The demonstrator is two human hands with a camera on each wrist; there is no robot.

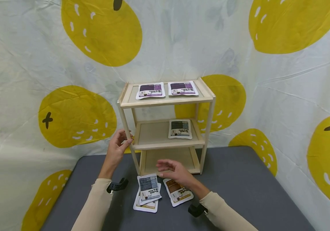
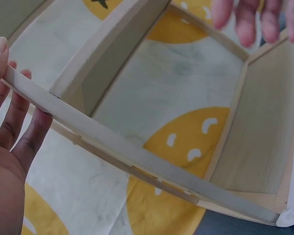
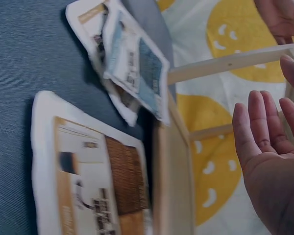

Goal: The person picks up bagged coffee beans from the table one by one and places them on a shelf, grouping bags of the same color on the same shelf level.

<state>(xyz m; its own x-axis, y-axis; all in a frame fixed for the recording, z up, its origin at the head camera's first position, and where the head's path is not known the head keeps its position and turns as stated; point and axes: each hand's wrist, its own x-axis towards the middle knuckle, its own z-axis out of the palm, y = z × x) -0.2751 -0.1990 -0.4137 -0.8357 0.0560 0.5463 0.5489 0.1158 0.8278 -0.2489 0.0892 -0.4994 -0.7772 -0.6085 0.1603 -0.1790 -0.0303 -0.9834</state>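
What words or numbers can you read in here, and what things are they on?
No word or number is clear enough to quote.
Left purple packet: print too small.
Right purple packet: print too small.
Dark packet: print too small.
Blue packet: bold dark print, too blurred.
Bottom packet, under the blue one: partly covered, print too small.
Brown packet: dark print, too blurred.

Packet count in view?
6 packets: two on the top shelf, one on the middle shelf, a brown one on the table, and a blue one overlapping another beside it. More may be hidden underneath.
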